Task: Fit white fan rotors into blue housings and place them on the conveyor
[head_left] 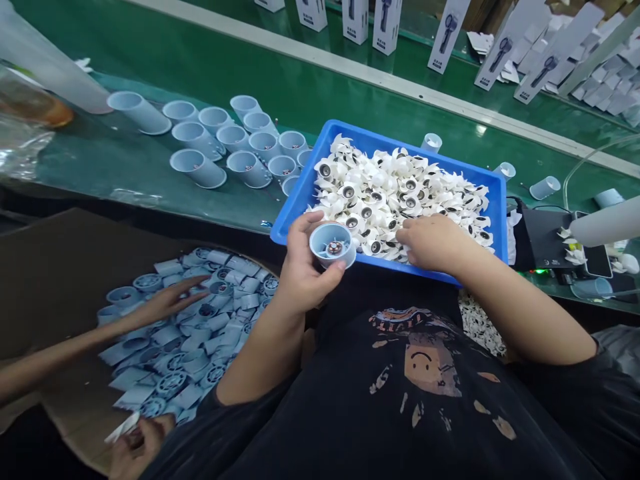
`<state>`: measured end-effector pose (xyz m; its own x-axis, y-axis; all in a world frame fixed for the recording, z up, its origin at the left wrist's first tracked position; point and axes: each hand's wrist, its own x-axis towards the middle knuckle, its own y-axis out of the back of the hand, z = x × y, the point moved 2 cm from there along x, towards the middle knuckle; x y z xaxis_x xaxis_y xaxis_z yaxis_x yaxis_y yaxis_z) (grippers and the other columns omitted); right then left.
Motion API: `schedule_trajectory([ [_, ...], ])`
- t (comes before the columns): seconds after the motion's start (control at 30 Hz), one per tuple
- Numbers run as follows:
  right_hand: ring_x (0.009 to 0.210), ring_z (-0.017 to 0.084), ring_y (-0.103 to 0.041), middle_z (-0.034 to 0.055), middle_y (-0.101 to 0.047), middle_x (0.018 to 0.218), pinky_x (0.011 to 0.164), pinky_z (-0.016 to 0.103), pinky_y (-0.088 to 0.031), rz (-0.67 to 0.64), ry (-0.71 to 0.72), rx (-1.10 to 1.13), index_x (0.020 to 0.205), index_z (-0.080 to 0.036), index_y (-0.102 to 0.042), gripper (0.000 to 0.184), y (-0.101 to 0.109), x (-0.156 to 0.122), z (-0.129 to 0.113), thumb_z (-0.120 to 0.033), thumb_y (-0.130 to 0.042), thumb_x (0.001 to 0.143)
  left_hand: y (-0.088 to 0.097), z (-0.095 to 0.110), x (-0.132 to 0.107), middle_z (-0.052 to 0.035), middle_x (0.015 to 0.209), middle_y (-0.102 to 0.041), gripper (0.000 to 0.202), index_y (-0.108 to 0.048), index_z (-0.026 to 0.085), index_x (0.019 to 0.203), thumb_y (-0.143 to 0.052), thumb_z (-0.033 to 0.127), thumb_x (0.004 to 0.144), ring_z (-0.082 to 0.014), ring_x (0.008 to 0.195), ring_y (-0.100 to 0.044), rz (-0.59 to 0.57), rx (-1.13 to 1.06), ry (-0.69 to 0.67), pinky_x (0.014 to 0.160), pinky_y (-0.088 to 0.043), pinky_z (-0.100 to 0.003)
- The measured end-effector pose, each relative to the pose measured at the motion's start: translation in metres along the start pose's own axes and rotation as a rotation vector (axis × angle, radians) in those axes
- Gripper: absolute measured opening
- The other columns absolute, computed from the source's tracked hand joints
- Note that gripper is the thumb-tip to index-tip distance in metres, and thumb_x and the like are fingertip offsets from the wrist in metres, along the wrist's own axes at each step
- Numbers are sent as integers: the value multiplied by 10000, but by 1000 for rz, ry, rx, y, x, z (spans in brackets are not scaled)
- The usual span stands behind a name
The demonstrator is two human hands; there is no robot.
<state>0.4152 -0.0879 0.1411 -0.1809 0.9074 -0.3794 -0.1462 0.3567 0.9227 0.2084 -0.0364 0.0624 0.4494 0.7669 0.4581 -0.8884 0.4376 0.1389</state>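
My left hand is closed around a light-blue fan housing, a short tube tilted so that its open end faces me. A copper-coloured motor shows inside. This housing is just over the near left edge of a blue tray. In the tray lies a heap of white fan blades with dark round hubs. My right hand reaches into the near side of the heap, its fingers bent and pressed together among the blades. What is between those fingertips is hidden.
Several blue housings stand on the green bench left of the tray. A carton of loose housings is at lower left, with another person's hands at it. White printed boxes stand behind. A black device sits at right.
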Motion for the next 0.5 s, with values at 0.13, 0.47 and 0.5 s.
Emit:
schedule_trajectory([
  [0.13,826,254,-611,126,-657,951,672,361,-433,69,-124,45,941,-166,-650,179,-2,-7,11,-136,-535,807,-2,19,2,-103,1169,-666,615,-581,225,1243,-780,465,714,-275,1041,-660,-94,181,2,905,-548,-407],
  [0.47,922,195,-567,88,-619,1005,817,334,-464,539,256,649,1070,-150,-592,168,12,-65,-27,-191,-517,925,-32,47,5,-104,1171,-708,519,-569,205,1266,-723,332,787,-257,1044,-687,-300,304,-227,918,-562,-380],
  [0.5,928,212,-565,93,-620,995,821,351,-453,538,229,566,1065,-146,-621,172,11,-66,-30,-184,-534,922,-35,48,5,-108,1171,-709,505,-563,203,1269,-711,331,803,-260,1057,-685,-308,332,-260,928,-559,-387],
])
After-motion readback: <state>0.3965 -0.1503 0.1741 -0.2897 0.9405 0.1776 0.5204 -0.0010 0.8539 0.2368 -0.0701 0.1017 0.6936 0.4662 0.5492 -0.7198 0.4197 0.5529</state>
